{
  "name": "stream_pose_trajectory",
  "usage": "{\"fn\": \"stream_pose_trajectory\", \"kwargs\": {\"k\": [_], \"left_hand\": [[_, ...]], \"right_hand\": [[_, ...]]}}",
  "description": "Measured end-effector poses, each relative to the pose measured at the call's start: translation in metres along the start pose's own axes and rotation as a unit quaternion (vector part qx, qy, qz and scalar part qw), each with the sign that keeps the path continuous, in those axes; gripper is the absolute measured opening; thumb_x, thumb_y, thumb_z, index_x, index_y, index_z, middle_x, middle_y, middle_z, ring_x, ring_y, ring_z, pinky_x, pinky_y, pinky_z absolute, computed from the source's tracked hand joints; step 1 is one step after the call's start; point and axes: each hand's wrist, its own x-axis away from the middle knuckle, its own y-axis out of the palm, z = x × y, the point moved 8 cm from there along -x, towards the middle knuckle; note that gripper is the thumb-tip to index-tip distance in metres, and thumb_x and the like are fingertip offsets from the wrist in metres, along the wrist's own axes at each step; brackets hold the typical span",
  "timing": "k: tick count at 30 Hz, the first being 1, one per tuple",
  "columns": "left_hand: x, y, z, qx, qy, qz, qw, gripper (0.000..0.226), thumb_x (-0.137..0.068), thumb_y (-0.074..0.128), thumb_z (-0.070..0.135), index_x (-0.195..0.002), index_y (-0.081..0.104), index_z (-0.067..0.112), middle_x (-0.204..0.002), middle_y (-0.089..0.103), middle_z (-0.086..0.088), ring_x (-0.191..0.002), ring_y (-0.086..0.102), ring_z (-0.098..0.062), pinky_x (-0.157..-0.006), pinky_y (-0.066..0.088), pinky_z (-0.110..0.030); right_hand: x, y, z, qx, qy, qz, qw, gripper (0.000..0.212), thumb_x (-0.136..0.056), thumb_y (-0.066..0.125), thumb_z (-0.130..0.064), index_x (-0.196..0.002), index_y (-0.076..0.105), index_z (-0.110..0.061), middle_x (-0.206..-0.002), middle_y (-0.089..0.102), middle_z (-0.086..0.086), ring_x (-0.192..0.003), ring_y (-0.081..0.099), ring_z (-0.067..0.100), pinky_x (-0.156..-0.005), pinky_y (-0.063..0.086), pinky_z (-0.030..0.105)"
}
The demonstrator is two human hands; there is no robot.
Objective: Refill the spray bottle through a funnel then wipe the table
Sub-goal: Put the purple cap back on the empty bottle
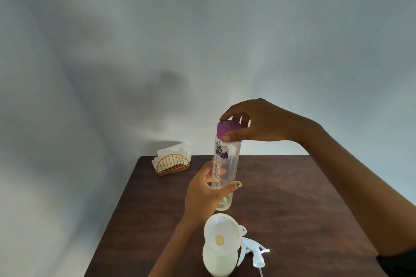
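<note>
Nearest me, at six o'clock, the white spray bottle [219,258] stands with the funnel [221,235] seated in its neck, its trigger head [252,252] lying on the table [315,198] just beside it at four o'clock.

Beyond them, toward twelve o'clock, my left hand [204,193] wraps the lower body of the clear water bottle [226,168], while my right hand [254,122] pinches its purple cap [227,130] from above, thumb and fingers curled round the rim. Whether the cap is loose yet I can't tell. If it frees suddenly the bottle could jerk and spill; a careless tilt later might knock the funnel askew. Tissues wait in the gold holder [172,162] at ten o'clock.
</note>
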Motion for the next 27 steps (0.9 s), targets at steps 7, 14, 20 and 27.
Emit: {"fn": "stream_pose_trajectory", "kwargs": {"k": [7,14,20,27], "left_hand": [[0.002,0.009,-0.007,0.004,0.002,-0.007,1.0,0.071,-0.053,0.071,0.074,-0.113,0.051,0.041,-0.109,0.064,0.021,-0.099,0.065,-0.008,-0.086,0.056,-0.024],[-0.01,0.013,-0.021,0.021,-0.025,-0.012,0.999,0.089,-0.054,0.072,0.072,-0.128,0.052,0.027,-0.125,0.063,0.01,-0.111,0.062,-0.013,-0.095,0.055,-0.036],[-0.035,0.028,-0.043,0.032,-0.063,-0.092,0.993,0.056,-0.081,0.075,0.035,-0.128,0.045,0.026,-0.12,0.057,0.015,-0.108,0.056,-0.004,-0.077,0.04,-0.007],[-0.095,0.039,-0.077,0.093,-0.108,-0.1,0.985,0.045,-0.085,0.071,0.019,-0.12,0.045,0.032,-0.114,0.061,0.008,-0.098,0.06,0.002,-0.084,0.047,-0.022]], "right_hand": [[0.0,0.006,0.001,0.031,-0.004,0.019,0.999,0.043,-0.079,0.071,-0.042,-0.116,0.062,-0.02,-0.098,0.063,-0.005,-0.078,0.055,0.005,-0.067,0.042,0.011],[-0.001,0.036,0.022,-0.072,0.031,0.02,0.997,0.066,-0.072,0.075,-0.046,-0.129,0.049,-0.026,-0.108,0.061,-0.01,-0.084,0.058,0.004,-0.073,0.045,0.013],[-0.022,0.079,0.059,-0.145,0.086,0.041,0.985,0.062,-0.07,0.082,-0.028,-0.123,0.051,-0.021,-0.109,0.059,-0.006,-0.087,0.06,0.01,-0.067,0.043,0.008],[-0.077,0.125,0.111,-0.191,0.127,0.076,0.97,0.059,-0.075,0.077,-0.012,-0.127,0.049,-0.014,-0.118,0.059,0.002,-0.097,0.058,0.015,-0.07,0.042,0.01]]}}
